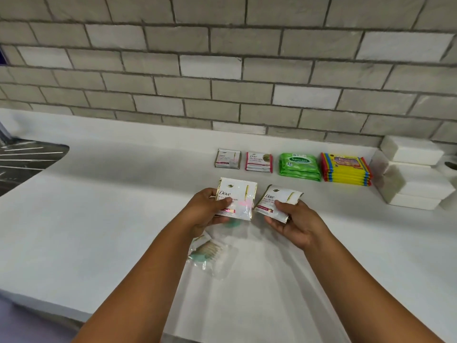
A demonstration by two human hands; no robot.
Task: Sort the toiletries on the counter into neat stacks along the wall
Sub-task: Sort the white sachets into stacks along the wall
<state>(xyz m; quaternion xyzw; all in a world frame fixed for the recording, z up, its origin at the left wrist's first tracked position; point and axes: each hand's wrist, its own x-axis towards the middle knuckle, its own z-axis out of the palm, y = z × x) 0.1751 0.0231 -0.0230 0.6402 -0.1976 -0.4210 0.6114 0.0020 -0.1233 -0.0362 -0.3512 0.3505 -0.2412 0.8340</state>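
Two Dove sachets [236,198], one in each hand's grip.

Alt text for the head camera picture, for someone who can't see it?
Two hands each hold a Dove sachet, left hand and right hand, above a white counter. Four neat stacks of toiletries line the tiled wall behind.

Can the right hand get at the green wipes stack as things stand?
Probably not freely: the right hand already grips a Dove sachet. The path to the green wipes stack looks open.
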